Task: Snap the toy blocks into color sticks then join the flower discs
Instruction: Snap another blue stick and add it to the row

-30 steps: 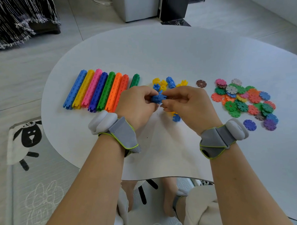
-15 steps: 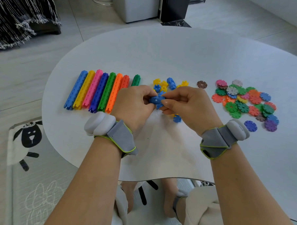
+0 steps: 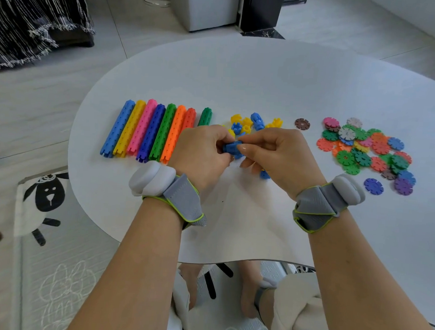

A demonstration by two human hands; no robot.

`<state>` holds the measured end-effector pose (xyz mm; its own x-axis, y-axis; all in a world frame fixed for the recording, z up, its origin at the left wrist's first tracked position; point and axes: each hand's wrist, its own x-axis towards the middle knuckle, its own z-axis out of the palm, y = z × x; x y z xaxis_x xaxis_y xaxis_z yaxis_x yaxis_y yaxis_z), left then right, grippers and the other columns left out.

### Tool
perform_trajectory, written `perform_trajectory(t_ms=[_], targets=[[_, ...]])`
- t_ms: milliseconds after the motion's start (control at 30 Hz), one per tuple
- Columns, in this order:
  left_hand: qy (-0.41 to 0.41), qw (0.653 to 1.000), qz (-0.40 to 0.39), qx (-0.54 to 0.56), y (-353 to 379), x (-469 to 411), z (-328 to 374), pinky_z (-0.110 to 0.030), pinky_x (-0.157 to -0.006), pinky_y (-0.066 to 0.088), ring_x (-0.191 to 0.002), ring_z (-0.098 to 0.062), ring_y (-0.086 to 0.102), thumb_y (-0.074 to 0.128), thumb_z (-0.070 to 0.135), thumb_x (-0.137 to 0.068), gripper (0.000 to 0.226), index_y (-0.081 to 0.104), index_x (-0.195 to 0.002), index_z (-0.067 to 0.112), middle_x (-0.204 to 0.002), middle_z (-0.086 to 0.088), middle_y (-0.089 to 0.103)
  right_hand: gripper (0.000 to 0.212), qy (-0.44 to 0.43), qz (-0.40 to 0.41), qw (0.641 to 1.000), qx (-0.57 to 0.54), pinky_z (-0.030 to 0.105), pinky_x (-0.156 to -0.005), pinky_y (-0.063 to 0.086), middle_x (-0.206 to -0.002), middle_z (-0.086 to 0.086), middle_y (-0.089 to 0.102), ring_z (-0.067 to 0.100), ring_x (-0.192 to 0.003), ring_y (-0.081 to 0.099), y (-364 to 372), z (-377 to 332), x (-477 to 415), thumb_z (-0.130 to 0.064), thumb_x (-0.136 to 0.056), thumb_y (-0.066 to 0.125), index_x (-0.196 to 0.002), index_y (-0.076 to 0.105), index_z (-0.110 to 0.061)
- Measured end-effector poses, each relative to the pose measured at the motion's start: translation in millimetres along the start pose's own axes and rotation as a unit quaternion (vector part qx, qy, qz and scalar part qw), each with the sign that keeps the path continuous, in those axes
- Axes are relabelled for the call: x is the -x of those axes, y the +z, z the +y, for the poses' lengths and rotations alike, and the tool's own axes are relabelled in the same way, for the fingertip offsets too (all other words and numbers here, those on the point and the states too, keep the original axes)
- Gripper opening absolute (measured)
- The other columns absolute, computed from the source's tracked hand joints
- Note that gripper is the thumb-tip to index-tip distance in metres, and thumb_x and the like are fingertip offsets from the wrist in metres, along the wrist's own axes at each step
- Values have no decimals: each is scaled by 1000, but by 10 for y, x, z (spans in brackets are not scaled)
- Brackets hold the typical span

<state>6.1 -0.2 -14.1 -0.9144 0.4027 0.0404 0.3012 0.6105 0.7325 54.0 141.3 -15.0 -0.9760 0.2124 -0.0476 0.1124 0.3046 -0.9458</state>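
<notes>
Over the white table [image 3: 265, 74], my left hand [image 3: 202, 154] and my right hand [image 3: 279, 155] pinch a short blue block stick [image 3: 231, 148] from either end. Several finished color sticks [image 3: 148, 132] lie side by side to the left, with a short green stick [image 3: 205, 116] beside them. Loose yellow and blue blocks [image 3: 248, 122] sit just behind my hands, and one blue block [image 3: 264, 175] lies under my right palm. A pile of flower discs [image 3: 364, 148] lies at the right.
A single brown disc [image 3: 302, 123] sits apart between the blocks and the pile. A blue disc [image 3: 373, 186] and a purple disc [image 3: 403, 186] lie at the pile's near edge. The table's front edge curves just past my wrists, with a sheep mat [image 3: 45, 194] on the floor.
Both hands stayed together over the same spot. The blue pieces between my fingers have been pressed closer and now read as one short stick.
</notes>
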Motion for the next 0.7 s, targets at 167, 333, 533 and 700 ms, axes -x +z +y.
perform_trajectory(t_ms=[167,333,533,700], targets=[[-46,997,57,28,-50,-60,-97,-39,-80,54,-78,-24,68,67,3,-75,22,70,-94,14,-86,-7,71,17,-41,90,989,108,13,-57,44,-61,-16,62,4,-44,54,61,20,-97,-13,-92,57,-99,72,-17],[-41,995,93,-25,-95,-58,-141,-37,-82,52,-86,-24,65,66,3,-76,24,69,-97,13,-94,-6,70,23,-70,55,941,326,23,-81,40,-110,-9,64,13,-102,56,147,20,-102,-28,-87,62,-109,69,-26],[-49,996,70,-23,-113,-56,-138,-34,-84,50,-86,-21,65,69,9,-77,21,68,-97,14,-92,-4,70,30,-66,-9,904,422,25,-85,35,-114,-5,63,21,-111,49,107,104,-151,-26,-88,59,-117,65,-27],[-41,998,41,-9,-102,-27,-102,-34,-84,50,-83,-20,65,68,9,-78,19,68,-96,15,-90,-3,69,26,-86,95,963,236,12,-78,37,-85,-9,53,13,-85,55,75,94,-183,-16,-90,58,-114,68,-19]])
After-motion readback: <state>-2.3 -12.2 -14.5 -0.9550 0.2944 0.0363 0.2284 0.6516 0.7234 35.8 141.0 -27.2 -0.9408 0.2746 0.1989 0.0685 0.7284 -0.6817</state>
